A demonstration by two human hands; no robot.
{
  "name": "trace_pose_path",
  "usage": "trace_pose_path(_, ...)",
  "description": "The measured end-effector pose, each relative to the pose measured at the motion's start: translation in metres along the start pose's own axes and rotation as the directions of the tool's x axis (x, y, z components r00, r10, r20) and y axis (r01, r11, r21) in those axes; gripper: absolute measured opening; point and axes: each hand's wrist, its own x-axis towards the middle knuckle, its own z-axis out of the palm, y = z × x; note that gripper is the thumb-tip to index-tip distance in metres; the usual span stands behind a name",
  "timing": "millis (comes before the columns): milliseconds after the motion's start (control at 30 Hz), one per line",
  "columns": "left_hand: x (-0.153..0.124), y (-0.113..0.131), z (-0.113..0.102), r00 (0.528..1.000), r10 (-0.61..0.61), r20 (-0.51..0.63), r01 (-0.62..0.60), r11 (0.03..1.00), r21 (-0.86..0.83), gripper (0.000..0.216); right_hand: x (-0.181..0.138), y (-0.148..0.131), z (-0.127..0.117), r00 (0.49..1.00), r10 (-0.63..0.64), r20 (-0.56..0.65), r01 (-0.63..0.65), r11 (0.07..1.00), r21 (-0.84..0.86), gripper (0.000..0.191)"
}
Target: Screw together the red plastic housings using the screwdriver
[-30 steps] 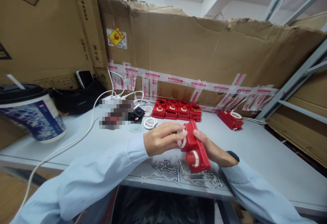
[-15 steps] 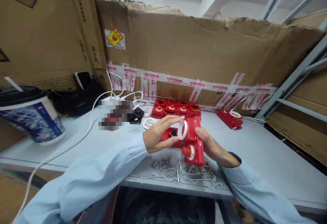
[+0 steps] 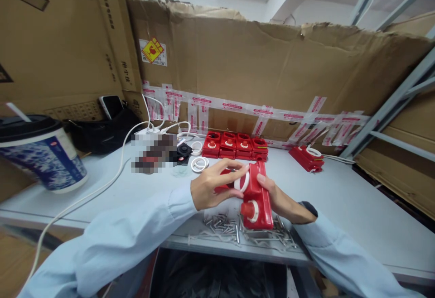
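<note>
My right hand (image 3: 280,197) grips a red plastic housing (image 3: 260,189) from its right side, thumb on the near face. A round red knob with a white collar (image 3: 250,210) sticks out of the housing's lower part. Between the thumb and fingers of my left hand (image 3: 214,185) is a white ring (image 3: 242,182), pressed against the housing's upper part. Another red part shows behind my left fingers, mostly hidden. Loose metal screws (image 3: 220,224) lie on the table under the housing.
Several red housings (image 3: 234,146) stand in a row at the back, and another (image 3: 306,158) lies farther right. White rings (image 3: 199,165) lie left of centre. A lidded cup (image 3: 44,157), white cables and a power strip (image 3: 149,132) occupy the left. Cardboard (image 3: 238,62) walls the table.
The housing has come slightly lower and tilted in my right hand. My left hand has moved down with it, the fingers still around the white ring.
</note>
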Motion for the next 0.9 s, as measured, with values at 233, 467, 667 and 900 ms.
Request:
trace_pose_path(233,0.001,-0.007,-0.001,0.997,0.040,0.071,-0.043,0.998,0.040,0.056,0.001,-0.007,0.005,0.996,0.092,-0.009,-0.091,0.992,0.093,0.052)
trace_pose_path(467,0.004,-0.004,-0.003,0.990,-0.138,0.027,0.141,0.982,-0.124,0.049,0.001,-0.013,-0.005,0.969,-0.217,-0.119,0.214,0.976,-0.035,0.056)
trace_pose_path(667,0.000,-0.003,0.001,0.962,-0.265,0.066,0.272,0.944,-0.185,0.082,-0.005,-0.019,-0.001,0.898,-0.399,-0.188,0.340,0.898,-0.279,0.072)
trace_pose_path(900,-0.004,-0.024,-0.005,0.974,-0.189,0.126,0.196,0.979,-0.046,0.077,-0.001,-0.019,-0.015,0.901,-0.430,-0.063,0.289,0.701,-0.652,0.067)
